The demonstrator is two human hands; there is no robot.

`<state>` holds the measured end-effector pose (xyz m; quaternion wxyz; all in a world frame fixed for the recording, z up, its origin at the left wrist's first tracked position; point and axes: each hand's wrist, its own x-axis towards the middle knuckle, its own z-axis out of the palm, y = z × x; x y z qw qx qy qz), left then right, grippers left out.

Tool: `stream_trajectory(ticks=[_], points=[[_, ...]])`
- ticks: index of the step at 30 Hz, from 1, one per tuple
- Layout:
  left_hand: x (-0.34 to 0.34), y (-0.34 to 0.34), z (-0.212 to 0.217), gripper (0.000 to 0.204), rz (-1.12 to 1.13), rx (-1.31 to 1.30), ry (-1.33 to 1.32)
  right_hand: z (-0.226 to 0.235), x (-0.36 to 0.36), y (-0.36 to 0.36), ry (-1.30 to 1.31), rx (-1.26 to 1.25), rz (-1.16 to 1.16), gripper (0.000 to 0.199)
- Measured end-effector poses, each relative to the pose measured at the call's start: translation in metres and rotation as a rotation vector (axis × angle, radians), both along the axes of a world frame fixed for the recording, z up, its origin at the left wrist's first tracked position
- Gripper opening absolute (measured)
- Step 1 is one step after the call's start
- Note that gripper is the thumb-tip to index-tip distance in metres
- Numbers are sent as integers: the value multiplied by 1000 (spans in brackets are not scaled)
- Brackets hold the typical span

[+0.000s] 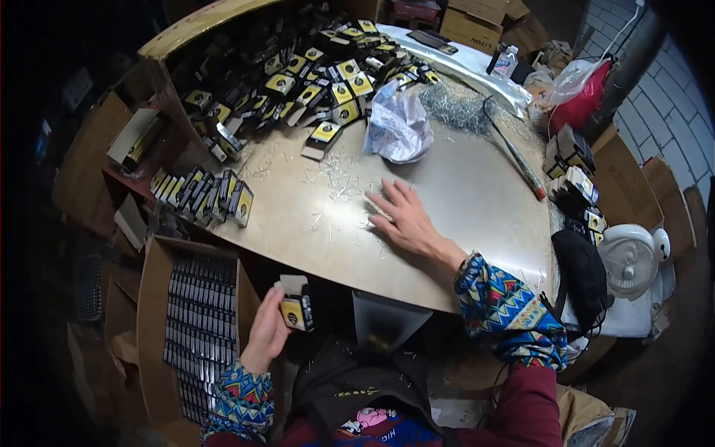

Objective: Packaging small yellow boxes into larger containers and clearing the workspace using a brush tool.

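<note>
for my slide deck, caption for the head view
Left hand holds a small open box while right hand rests on scattered pins.

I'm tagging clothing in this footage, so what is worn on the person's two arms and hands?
Both hands are bare, with no gloves. The left hand and right hand each emerge from a bright cuff-like oversleeve with a zigzag pattern in blue, yellow, red and green. Above the right oversleeve is a dark red sleeve.

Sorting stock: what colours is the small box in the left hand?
Black and yellow small box, head view.
</note>
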<state>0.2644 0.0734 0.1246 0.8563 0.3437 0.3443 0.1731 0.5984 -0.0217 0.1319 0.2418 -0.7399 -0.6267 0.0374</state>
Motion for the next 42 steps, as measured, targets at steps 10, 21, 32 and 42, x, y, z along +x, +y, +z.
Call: stream_trajectory(ticks=[10, 21, 32, 42], points=[[1, -105, -89, 25, -601, 228, 360, -5, -81, -13, -157, 1, -197, 46], [3, -149, -72, 17, -144, -260, 241, 9, -131, -66, -68, 54, -268, 38], [-2, -154, -60, 47, -351, 192, 278, 52, -143, -135, 551, -74, -163, 34], [-9, -147, -86, 65, -531, 982, 452, -20, -201, -150, 323, -225, 243, 41]])
